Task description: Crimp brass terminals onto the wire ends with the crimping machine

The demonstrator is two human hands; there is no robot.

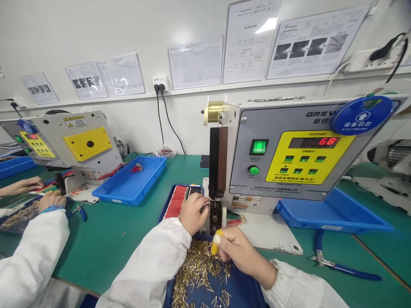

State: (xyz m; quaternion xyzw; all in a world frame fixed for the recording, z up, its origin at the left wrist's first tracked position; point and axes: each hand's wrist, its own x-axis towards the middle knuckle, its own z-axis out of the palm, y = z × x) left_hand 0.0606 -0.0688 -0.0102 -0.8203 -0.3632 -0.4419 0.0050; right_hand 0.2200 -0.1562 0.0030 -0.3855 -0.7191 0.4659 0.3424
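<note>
The left hand (192, 212) sat at the front of a benchtop terminal crimping machine (289, 158), its fingers (199, 200) together and pinching a thin metal piece (205, 205) right at the machine's die (215, 218). The right hand (240, 250) was just below it, over a dark blue tray (244, 291) heaped with loose brass terminals (197, 271), and its fingers (231, 244) were closed on a yellow object (216, 241), too blurred to name. Just behind the left hand lay a tray of red-sheathed wires (175, 202). The machine's red display (330, 142) read 68, and its green switch (259, 146) glowed. To the right, blue-handled pliers (340, 267) lay on the green workbench (102, 244) below an open blue plastic tray (330, 211). Another blue tray (128, 182) held a small red bundle (137, 168). Further left, a co-worker's 2 hands (51, 201) were in front of a second crimping machine (64, 139), with smaller blue-handled pliers (77, 212) just beside them.
</note>
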